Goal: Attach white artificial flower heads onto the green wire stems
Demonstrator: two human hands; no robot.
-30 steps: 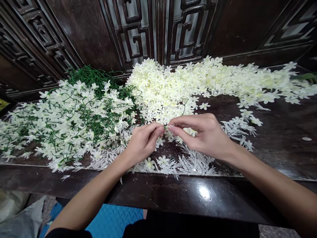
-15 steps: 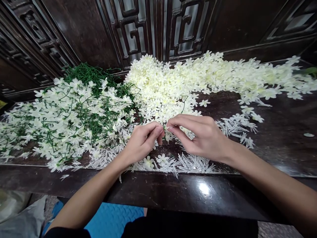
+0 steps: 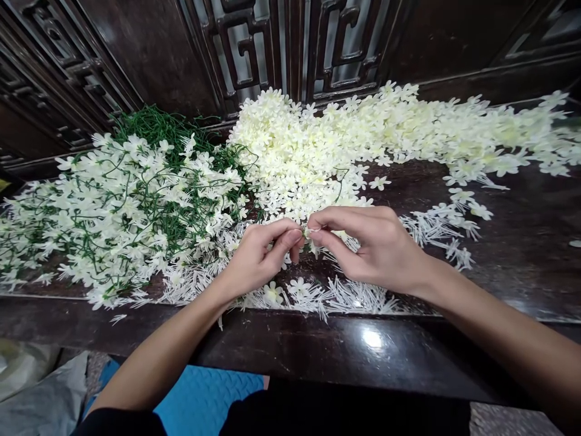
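Note:
My left hand (image 3: 267, 247) and my right hand (image 3: 370, 245) meet almost fingertip to fingertip over the front of the bench. Both are closed in a pinch. A tiny white and green artificial flower piece (image 3: 307, 232) shows between them, its white end at my right fingertips. What my left fingers grip is mostly hidden. Around the hands lie loose white artificial flowers (image 3: 297, 287) and thin white stamens (image 3: 358, 297). Behind them spreads a heap of pale yellow-white blossoms (image 3: 313, 145).
To the left is a pile of white flowers on green stems (image 3: 131, 212), with bare green stems (image 3: 158, 128) behind it. More white stamens (image 3: 426, 229) lie right of my hand. A carved dark wooden backrest (image 3: 181, 54) rises behind the bench (image 3: 308, 345). Below is a blue mat (image 3: 204, 393).
My hands stay pinched together, with the right fingertips slightly closer to the left. The white thread-like bit at my right fingertips shows less distinctly. The view has shifted a little.

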